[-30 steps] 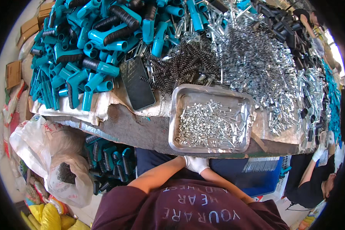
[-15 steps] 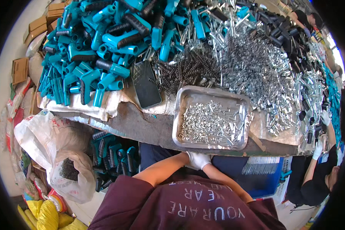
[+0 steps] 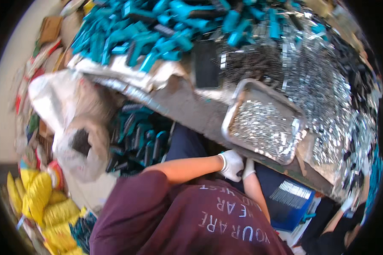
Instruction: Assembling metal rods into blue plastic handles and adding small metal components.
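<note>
Both my hands wear white gloves and are close together below the table's front edge, in front of my body. My left hand (image 3: 232,165) is curled, with a small dark patch at its fingers; what it holds, if anything, cannot be made out. My right hand (image 3: 249,167) is just beside it, its fingers mostly hidden. Beyond them a metal tray (image 3: 231,120) rests tilted in view on the table edge (image 3: 195,111), holding many small silver metal pieces (image 3: 259,123). A blue surface (image 3: 281,217) with a row of thin silver rods (image 3: 291,194) is to the right of my hands.
Teal tool housings (image 3: 136,36) with black grips, dark springs (image 3: 255,63) and silver parts (image 3: 319,85) are heaped across the table. A dark phone (image 3: 206,63) lies by the springs. White sacks (image 3: 87,140) stand left; a co-worker's gloved hand (image 3: 348,203) is at right.
The view has turned and blurred, so the table appears tilted, lower to the right. My hands, clasped together before, now show slightly apart, the left one curled.
</note>
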The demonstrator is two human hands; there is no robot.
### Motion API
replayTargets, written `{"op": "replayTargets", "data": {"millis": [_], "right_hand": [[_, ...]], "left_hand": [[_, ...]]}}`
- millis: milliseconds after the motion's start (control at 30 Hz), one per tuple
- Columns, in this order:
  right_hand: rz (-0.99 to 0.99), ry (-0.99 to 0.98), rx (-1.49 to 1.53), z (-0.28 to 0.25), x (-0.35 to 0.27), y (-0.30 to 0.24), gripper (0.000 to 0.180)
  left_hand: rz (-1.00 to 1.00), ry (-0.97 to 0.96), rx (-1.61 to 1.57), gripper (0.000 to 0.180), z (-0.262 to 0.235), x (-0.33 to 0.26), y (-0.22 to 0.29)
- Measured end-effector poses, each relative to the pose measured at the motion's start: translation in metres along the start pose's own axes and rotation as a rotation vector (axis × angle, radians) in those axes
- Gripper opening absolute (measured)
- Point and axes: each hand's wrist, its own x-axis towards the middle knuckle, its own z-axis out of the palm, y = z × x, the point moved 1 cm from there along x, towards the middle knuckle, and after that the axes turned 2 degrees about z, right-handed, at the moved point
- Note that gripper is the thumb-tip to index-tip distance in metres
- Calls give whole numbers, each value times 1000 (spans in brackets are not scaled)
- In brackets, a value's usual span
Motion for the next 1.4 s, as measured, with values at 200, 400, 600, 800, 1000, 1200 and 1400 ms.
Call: {"op": "replayTargets", "data": {"millis": [200, 400, 600, 800, 1000, 1200, 1400], "right_hand": [[133, -161, -50, 29, -9, -13, 41], [174, 47, 218, 53, 4, -26, 9], [196, -160, -109, 80, -61, -35, 43], [193, 16, -74, 34, -40, -19, 42], [141, -10, -74, 26, -28, -16, 42], [140, -168, -61, 47, -37, -6, 42], [47, -243, -551, 86, -110, -48, 47]], "left_hand": [[-42, 606, -213, 30, -59, -123, 60], [45, 895, -302, 23, -60, -166, 65], [-255, 839, -549, 29, -130, -327, 70], [-1145, 698, -464, 46, -116, -437, 72], [-1698, 717, -192, 75, 15, -507, -48], [-1948, 1129, -185, 79, 292, -543, -98], [-1865, 1508, 97, 68, 178, -475, -115]]}}
